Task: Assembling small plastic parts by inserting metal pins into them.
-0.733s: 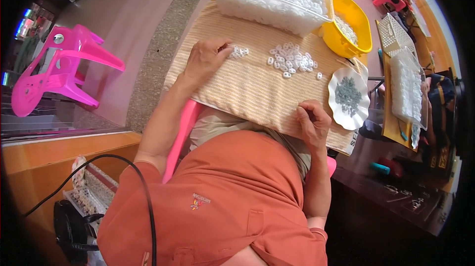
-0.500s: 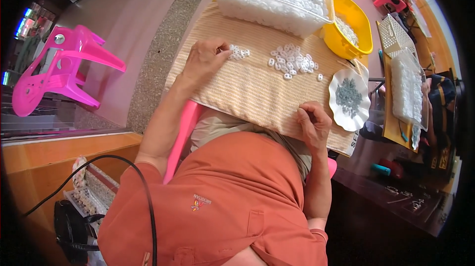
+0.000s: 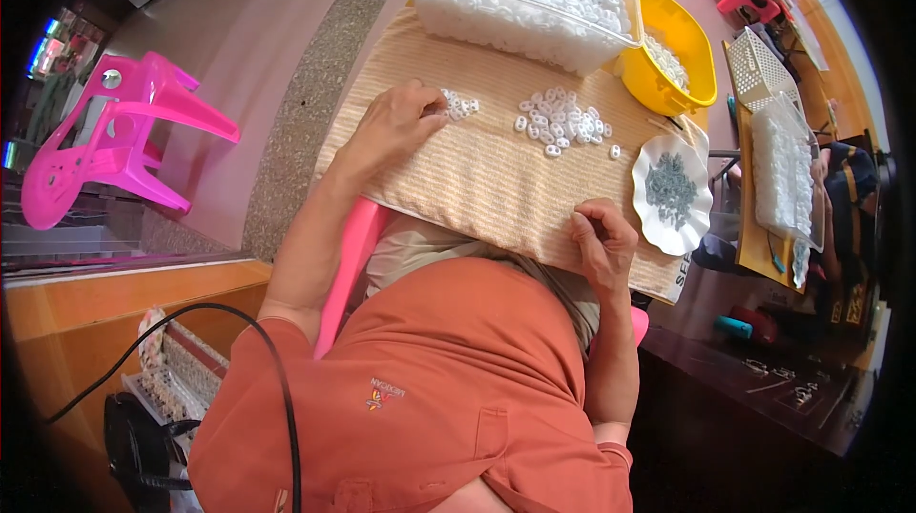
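Note:
My left hand point(image 3: 396, 124) rests on the ribbed beige cloth point(image 3: 458, 179), its fingers curled in and the thumb against them. Right beside its fingertips lies a small cluster of white plastic pieces point(image 3: 462, 105). Whatever those fingers hold, if anything, is hidden. A larger loose heap of white two-holed oval pieces point(image 3: 563, 119) lies to the right, with one piece point(image 3: 615, 151) apart from it. At the near right edge of the cloth, my right hand point(image 3: 608, 241) has thumb and index finger pinched together; I cannot make out anything between them.
A clear bin point(image 3: 525, 17) full of white pieces stands at the back. Beside it is a yellow bucket point(image 3: 701, 64) with more pieces. A white wavy-rimmed dish point(image 3: 697, 212) holds small grey parts. Pink chair point(image 3: 143, 131) at left; another person's table point(image 3: 763, 270) at right.
My left hand has shifted slightly toward me, drawing back a little from the small cluster. My right hand stays almost where it was, still pinched.

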### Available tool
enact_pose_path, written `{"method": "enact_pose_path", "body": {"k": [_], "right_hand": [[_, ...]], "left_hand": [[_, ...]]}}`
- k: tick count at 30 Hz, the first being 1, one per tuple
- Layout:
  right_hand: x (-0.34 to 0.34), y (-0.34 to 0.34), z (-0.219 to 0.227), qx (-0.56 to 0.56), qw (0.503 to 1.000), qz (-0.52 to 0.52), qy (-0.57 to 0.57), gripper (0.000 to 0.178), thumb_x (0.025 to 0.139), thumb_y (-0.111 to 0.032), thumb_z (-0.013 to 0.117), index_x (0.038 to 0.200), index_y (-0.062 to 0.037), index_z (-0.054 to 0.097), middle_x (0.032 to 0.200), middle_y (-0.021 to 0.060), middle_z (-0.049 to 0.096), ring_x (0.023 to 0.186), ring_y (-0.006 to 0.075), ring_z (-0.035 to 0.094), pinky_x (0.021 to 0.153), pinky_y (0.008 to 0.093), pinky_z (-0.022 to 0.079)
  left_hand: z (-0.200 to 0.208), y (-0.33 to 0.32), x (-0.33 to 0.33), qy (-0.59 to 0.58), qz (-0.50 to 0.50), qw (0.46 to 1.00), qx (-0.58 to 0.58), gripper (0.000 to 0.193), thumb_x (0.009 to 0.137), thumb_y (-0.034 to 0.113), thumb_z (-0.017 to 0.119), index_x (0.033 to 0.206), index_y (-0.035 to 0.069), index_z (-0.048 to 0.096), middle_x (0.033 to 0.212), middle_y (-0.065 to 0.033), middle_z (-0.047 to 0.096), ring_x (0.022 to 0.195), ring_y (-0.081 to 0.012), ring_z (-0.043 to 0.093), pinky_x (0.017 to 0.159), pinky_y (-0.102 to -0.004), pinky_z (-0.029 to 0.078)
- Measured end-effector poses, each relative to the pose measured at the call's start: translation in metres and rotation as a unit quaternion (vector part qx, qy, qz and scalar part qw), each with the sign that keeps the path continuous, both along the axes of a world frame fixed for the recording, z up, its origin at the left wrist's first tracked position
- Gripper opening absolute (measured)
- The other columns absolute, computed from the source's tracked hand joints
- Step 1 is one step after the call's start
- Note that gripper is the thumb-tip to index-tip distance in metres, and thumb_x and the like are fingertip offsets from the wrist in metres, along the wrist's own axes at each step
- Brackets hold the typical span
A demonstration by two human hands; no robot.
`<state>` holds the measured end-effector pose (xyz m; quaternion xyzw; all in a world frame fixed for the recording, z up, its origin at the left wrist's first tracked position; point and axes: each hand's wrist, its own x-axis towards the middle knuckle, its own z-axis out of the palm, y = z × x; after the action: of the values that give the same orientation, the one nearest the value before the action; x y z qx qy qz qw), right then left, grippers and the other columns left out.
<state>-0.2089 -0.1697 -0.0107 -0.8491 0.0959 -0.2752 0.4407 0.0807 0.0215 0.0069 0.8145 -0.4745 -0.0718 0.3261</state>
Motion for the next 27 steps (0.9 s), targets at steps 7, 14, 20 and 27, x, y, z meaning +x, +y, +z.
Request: {"method": "enact_pose_path", "body": {"k": [7,14,20,27], "right_hand": [[-0.002,0.000,-0.007,0.076,0.997,-0.023,0.003,0.001,0.090,0.003,0.060,0.089,0.0026,0.060,0.083,0.0016,0.055,0.066,0.0057,0.051,0.058,0.0190,0.041],[-0.001,0.000,-0.006,0.063,0.998,-0.025,0.011,0.001,0.090,0.003,0.060,0.088,0.0024,0.060,0.084,0.0015,0.056,0.067,0.0057,0.052,0.059,0.0191,0.042],[0.000,0.002,0.004,-0.097,0.995,-0.003,0.031,0.001,0.089,0.003,0.061,0.088,0.0023,0.061,0.084,0.0020,0.057,0.066,0.0056,0.052,0.058,0.0187,0.042],[-0.001,-0.001,-0.002,0.018,0.999,-0.024,0.038,0.001,0.089,0.003,0.061,0.088,0.0025,0.061,0.086,0.0025,0.057,0.066,0.0055,0.052,0.058,0.0184,0.042]], "left_hand": [[0.002,-0.002,0.000,-0.002,-0.002,1.000,0.020,0.022,0.082,0.021,0.063,0.093,0.003,0.066,0.087,-0.0186,0.061,0.087,-0.0357,0.061,0.077,-0.0425,0.048],[0.001,-0.003,0.000,-0.003,-0.006,1.000,0.016,0.018,0.081,0.019,0.062,0.090,0.004,0.066,0.087,-0.0179,0.061,0.087,-0.0353,0.061,0.077,-0.0426,0.048],[0.004,-0.002,-0.003,-0.021,-0.011,1.000,0.002,0.017,0.081,0.019,0.062,0.088,0.003,0.064,0.086,-0.0176,0.061,0.086,-0.0361,0.060,0.076,-0.0438,0.048],[0.005,-0.002,-0.001,-0.016,-0.021,1.000,0.011,0.017,0.080,0.017,0.063,0.088,0.002,0.063,0.083,-0.0173,0.063,0.080,-0.0349,0.062,0.071,-0.0419,0.049]]}}
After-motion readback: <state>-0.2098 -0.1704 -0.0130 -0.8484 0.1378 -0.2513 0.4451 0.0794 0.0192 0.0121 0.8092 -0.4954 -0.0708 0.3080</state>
